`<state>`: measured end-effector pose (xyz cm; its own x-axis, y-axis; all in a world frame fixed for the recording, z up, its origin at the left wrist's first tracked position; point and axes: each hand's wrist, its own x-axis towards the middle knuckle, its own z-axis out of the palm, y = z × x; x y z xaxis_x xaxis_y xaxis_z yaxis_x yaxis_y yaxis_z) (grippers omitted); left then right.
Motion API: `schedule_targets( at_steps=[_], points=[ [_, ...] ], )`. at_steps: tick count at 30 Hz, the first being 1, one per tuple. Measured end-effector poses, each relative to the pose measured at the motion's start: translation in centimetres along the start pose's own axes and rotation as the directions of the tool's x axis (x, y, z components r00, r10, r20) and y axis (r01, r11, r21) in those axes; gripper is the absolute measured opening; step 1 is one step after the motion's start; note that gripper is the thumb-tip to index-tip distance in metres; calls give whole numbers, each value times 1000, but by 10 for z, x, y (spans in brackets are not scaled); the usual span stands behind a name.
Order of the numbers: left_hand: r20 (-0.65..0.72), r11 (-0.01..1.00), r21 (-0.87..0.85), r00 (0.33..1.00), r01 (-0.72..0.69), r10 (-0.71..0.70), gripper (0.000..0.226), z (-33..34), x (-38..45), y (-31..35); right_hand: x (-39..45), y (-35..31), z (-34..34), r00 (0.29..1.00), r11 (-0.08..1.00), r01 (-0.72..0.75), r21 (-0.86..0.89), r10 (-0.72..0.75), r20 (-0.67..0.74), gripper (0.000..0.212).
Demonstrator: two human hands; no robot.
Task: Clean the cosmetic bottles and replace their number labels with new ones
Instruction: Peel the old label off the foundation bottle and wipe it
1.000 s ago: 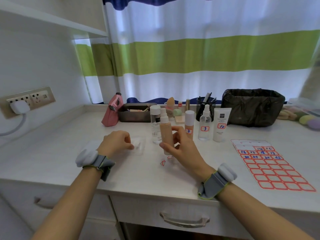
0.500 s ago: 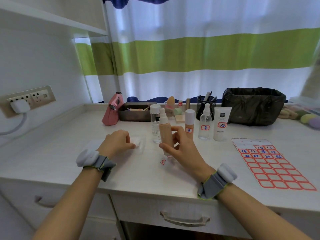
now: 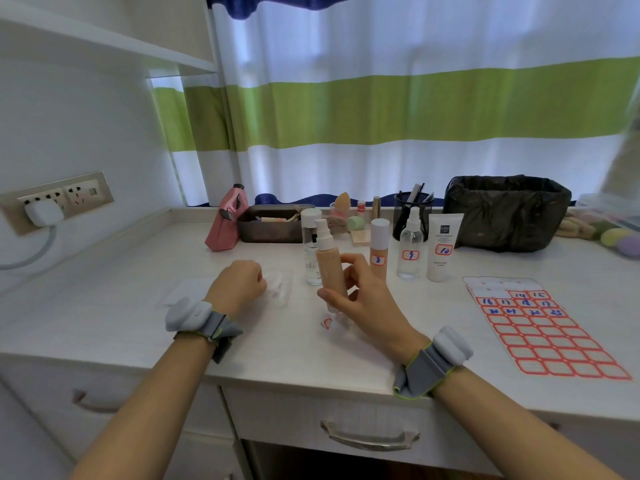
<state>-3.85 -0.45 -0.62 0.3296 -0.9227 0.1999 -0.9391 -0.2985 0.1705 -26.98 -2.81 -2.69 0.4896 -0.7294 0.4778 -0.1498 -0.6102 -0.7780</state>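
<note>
The right hand (image 3: 363, 299) is holding the beige pump bottle (image 3: 330, 268) upright, just above the desk (image 3: 138, 306), with thumb and fingers curled around its lower body. I think it is keeping the bottle steady and turned so that its side can be wiped, since no label is showing on it.

Left of this bottle, the left hand (image 3: 239, 285) is resting on the desk with fingers curled, pinching a white wipe (image 3: 277, 289), probably getting ready to clean.

Just below the bottle a small peeled label (image 3: 326, 322) is lying on the desk. Behind and to the right of the bottle, three others are standing with numbers: bottle 8 (image 3: 379, 247), spray bottle (image 3: 410, 249), tube (image 3: 443, 247). The label sheet (image 3: 540, 327) is waiting far right of the bottle, within easy reach.
</note>
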Motion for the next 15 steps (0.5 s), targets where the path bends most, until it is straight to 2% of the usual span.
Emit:
schedule_targets(
  at_steps=[8, 11, 15],
  points=[
    [25, 974, -188, 992, 123, -120, 14, -5, 5, -7, -1, -2, 0, 1000, 1000, -4, -11, 4, 6, 47],
    [50, 969, -212, 992, 124, -116, 11, -5, 6, -4, 0, -2, -1, 1000, 1000, 2, -18, -2, 8, 47],
    [105, 920, -368, 989, 132, -100, 15, -7, 7, -8, -1, -2, -1, 1000, 1000, 11, -14, -11, 1, 47]
  ],
)
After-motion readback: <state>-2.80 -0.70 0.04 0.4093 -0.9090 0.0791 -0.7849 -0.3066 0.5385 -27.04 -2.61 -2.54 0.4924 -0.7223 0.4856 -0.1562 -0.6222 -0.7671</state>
